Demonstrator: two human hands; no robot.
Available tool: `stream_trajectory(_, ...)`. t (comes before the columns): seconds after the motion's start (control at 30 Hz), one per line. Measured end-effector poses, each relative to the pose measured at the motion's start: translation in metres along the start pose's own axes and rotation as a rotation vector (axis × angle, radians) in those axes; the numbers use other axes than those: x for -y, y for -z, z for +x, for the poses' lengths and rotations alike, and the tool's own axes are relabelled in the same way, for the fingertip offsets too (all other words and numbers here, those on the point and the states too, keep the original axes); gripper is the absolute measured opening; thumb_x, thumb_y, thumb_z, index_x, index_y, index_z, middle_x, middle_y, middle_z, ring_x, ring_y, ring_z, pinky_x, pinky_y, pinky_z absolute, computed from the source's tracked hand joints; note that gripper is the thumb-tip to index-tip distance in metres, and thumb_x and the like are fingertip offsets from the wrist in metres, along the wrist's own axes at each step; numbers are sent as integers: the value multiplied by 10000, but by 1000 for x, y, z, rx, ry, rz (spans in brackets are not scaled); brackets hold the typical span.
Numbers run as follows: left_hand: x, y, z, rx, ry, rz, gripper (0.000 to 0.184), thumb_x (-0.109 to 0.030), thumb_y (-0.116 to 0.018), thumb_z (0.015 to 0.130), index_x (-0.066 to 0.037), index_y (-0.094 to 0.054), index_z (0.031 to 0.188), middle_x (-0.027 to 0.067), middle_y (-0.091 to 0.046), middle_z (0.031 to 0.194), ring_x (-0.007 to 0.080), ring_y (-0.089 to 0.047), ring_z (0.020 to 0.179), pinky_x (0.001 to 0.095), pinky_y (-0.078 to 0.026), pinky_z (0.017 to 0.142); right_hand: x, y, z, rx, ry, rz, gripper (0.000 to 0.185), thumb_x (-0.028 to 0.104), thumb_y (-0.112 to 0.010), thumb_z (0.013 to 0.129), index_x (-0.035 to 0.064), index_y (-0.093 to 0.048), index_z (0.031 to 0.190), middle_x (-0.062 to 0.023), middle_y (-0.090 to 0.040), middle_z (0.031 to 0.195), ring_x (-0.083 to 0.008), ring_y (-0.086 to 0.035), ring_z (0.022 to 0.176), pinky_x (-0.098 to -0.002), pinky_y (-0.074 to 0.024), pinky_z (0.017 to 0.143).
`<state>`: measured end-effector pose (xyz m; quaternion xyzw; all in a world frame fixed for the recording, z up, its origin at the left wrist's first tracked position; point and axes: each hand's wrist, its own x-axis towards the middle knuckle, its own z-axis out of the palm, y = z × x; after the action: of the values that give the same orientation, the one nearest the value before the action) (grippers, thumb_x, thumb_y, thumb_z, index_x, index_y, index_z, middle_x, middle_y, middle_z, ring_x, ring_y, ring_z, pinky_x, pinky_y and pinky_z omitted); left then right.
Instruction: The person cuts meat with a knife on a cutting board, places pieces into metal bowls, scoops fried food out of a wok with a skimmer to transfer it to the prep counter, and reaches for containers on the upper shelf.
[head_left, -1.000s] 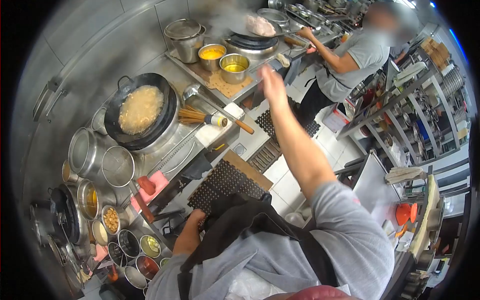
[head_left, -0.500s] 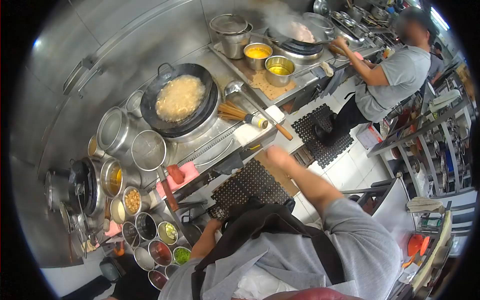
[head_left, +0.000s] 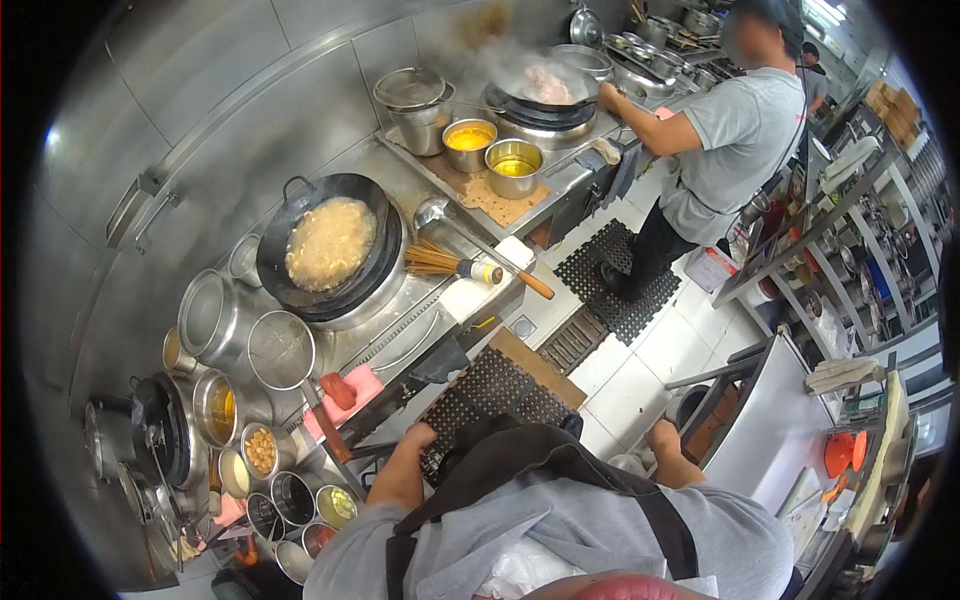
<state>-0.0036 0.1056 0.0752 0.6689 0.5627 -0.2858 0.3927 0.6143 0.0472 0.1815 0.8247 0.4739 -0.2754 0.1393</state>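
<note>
My left hand [head_left: 418, 437] hangs low by the stove's front edge, near the black perforated mat; its fingers are mostly hidden. On the other side of my body, my right hand [head_left: 662, 436] is lowered beside the metal counter, fingers curled, and whether they hold anything is too small to tell. Ahead on the stove sits a black wok [head_left: 268, 262] with bubbling pale food [head_left: 330, 245]. A ladle [head_left: 480, 238] with a wooden handle and a bamboo brush [head_left: 436, 261] lie right of it. A mesh strainer [head_left: 281, 349] rests left of the wok near a pink cloth [head_left: 358, 390].
A co-worker [head_left: 740, 130] stands at the farther stove, a hand on a steaming wok [head_left: 545, 88]. Pots of yellow liquid [head_left: 514, 166] stand between the stoves. Seasoning containers [head_left: 292, 497] are at lower left. A metal counter [head_left: 760, 410] and shelves are at right.
My right arm has come down from its forward reach to my right side. My left hand stays low. The view has shifted, and the co-worker has turned slightly at the farther wok.
</note>
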Motion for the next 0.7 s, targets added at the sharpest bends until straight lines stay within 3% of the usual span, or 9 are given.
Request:
stream_trajectory(0.1, -39, 42, 15, -4, 206, -545, 339, -189, -650, 720, -74, -651, 1038, 97, -628, 729, 249, -619, 570, 411, -508, 500, 42, 13, -29, 76, -5, 77, 322, 249, -598, 784, 6, -681, 978, -245, -629, 1065, -368, -598, 1039, -436, -482, 897)
stream_trajectory(0.13, -51, 46, 16, -3, 201, -537, 339, -189, -650, 720, -74, -651, 1038, 97, -628, 729, 249, -619, 570, 411, -508, 500, 55, 5, -22, 97, 65, 23, 342, 275, -606, 781, 0, -679, 970, -232, -631, 1064, -368, -599, 1029, -437, -477, 902)
stream_trajectory(0.17, -60, 49, 20, -90, 148, -601, 363, -191, -649, 730, -88, -632, 1077, 85, -608, 704, 231, -585, 528, 400, -490, 464, 64, -16, -16, -92, 252, 44, 327, 305, -576, 748, -1, -688, 769, -238, -652, 859, -385, -635, 863, -452, -495, 827)
stream_trajectory(0.2, -68, 47, 24, -174, 95, -663, 389, -193, -648, 741, -101, -612, 1116, 74, -588, 680, 212, -552, 485, 390, -472, 427, 91, 3, -35, -25, 254, 69, 328, 318, -573, 758, 15, -696, 783, -238, -651, 875, -390, -630, 872, -449, -494, 831)
stream_trajectory(0.37, -85, 29, 29, -4, -8, -377, 276, -209, -567, 744, -24, -686, 911, 159, -674, 753, 272, -638, 541, 396, -512, 486, 141, 18, -49, -38, 421, 110, 307, 319, -595, 783, 50, -707, 877, -199, -666, 899, -366, -632, 899, -437, -494, 837)
stream_trajectory(0.53, -10, -46, 67, -345, -445, -106, 270, -270, -572, 753, -78, -717, 873, 176, -677, 893, 332, -666, 778, 437, -532, 669, 111, 24, -30, -49, 408, 19, 316, 322, -587, 778, 35, -706, 839, -215, -659, 907, -379, -627, 898, -443, -495, 835)
stream_trajectory(0.6, -7, -47, 30, -127, -369, 271, 306, -297, -571, 757, -78, -715, 913, 181, -668, 955, 362, -646, 868, 435, -516, 762, 81, 14, -18, -60, 280, -32, 314, 296, -578, 765, 14, -701, 828, -230, -652, 915, -392, -623, 898, -448, -496, 832)
stream_trajectory(0.67, 1, -48, -2, 13, 35, -156, 314, -295, -565, 764, -67, -710, 924, 189, -672, 942, 367, -646, 882, 433, -519, 763, 56, 6, -2, -66, 289, -107, 316, 269, -566, 752, -11, -692, 826, -233, -650, 927, -397, -622, 900, -444, -498, 836)
stream_trajectory(0.7, 4, -54, -14, 15, 42, -177, 314, -295, -565, 764, -67, -710, 924, 189, -672, 942, 367, -646, 882, 433, -519, 763, 45, 8, -3, -64, 254, -112, 317, 267, -563, 755, -13, -692, 825, -230, -650, 929, -397, -622, 899, -443, -499, 834)
